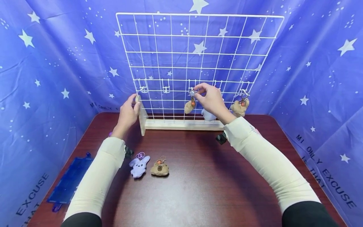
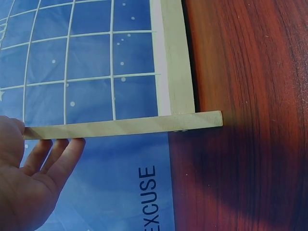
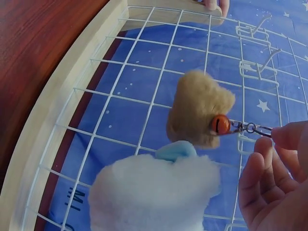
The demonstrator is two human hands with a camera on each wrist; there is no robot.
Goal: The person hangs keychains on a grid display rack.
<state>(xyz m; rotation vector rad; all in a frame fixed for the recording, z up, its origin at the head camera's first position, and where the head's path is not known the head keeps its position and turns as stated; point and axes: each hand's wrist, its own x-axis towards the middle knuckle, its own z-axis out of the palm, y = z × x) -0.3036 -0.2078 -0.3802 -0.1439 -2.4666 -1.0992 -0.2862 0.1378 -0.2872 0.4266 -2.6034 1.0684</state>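
Note:
My right hand (image 1: 211,99) pinches the metal clasp of a brown plush keychain (image 1: 189,107) right at a white hook on the grid rack (image 1: 195,67). In the right wrist view an orange bell (image 3: 221,124) hangs between the clasp and the brown plush. A white fluffy plush (image 3: 149,197) with a light blue part hangs beside it. My left hand (image 1: 127,113) grips the upper end of the rack's wooden side piece (image 2: 120,126), thumb on one face and fingers on the other. Another brown plush keychain (image 1: 239,107) hangs at the rack's right end.
On the table (image 1: 193,176) lie a lavender bunny plush keychain (image 1: 139,167) and a brown plush keychain (image 1: 160,169). A blue translucent tray (image 1: 69,181) sits at the left, partly behind the left sleeve. Bare hooks (image 1: 166,89) are on the rack's left. A starred blue curtain (image 1: 65,63) surrounds the table.

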